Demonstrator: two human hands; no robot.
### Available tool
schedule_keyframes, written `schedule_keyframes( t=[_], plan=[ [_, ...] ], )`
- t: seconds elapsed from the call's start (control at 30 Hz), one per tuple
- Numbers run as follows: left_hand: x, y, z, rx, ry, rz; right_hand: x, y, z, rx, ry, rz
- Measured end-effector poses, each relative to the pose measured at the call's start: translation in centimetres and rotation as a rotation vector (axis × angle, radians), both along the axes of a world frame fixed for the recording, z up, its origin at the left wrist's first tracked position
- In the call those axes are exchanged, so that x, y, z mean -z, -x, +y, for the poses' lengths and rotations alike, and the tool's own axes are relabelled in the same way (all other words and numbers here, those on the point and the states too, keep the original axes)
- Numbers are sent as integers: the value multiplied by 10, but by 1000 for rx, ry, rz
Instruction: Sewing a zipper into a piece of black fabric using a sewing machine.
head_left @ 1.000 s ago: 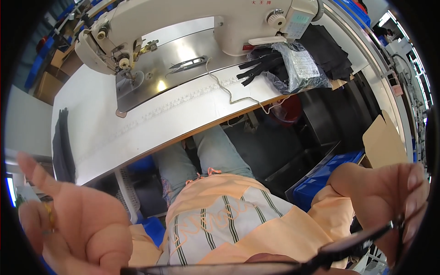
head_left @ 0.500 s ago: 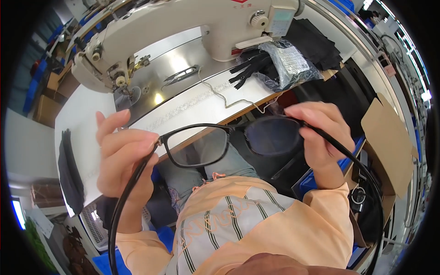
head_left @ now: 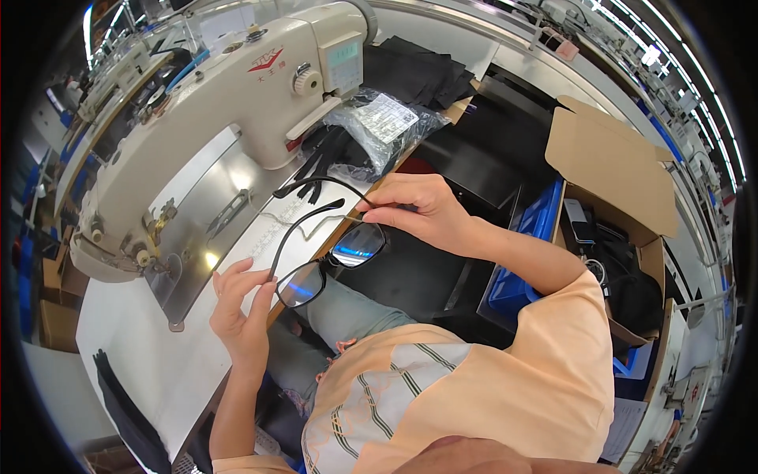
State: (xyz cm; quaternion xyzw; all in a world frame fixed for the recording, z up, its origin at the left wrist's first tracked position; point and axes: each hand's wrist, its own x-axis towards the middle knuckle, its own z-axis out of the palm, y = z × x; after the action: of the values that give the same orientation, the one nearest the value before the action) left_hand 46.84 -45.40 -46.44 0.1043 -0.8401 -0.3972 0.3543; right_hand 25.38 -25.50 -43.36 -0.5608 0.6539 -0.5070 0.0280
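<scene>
Both of my hands hold a pair of black-framed glasses (head_left: 328, 258) above the front edge of the sewing table. My left hand (head_left: 243, 310) pinches the frame near the left hinge, fingers bent. My right hand (head_left: 420, 208) grips the other hinge side between thumb and fingers. The temples are unfolded and point away from me toward the table, and the lenses catch bluish reflections. Beyond the glasses, black zippers (head_left: 322, 162) stick out of a clear plastic bag (head_left: 377, 126). A pale cord (head_left: 316, 229) lies on the white tabletop.
A cream sewing machine (head_left: 213, 99) stands along the table's far side, with thread snips (head_left: 229, 215) on its metal plate. Black fabric pieces (head_left: 414, 69) are stacked behind the bag. Dark strips (head_left: 126, 411) lie at lower left. Right are a blue bin (head_left: 513, 288) and an open cardboard box (head_left: 608, 162).
The glasses have gone from close before the camera, temples toward me, to lower and farther off, temples pointing away. The view has swung right, so the machine appears further left.
</scene>
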Motion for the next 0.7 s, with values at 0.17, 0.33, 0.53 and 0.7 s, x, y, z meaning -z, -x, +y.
schedule_keyframes(
  t=[0.17,0.33,0.53,0.7],
  plan=[
    [-1,3,12,47,-28,-118,-7,22,7,-149,-219,-143],
    [12,7,34,276,-189,-283,4,54,31,-238,-551,-524],
    [15,26,31,479,53,-453,61,124,85,-82,-1238,-598],
    [18,71,10,400,520,-341,123,202,123,376,-1288,-566]
  ],
)
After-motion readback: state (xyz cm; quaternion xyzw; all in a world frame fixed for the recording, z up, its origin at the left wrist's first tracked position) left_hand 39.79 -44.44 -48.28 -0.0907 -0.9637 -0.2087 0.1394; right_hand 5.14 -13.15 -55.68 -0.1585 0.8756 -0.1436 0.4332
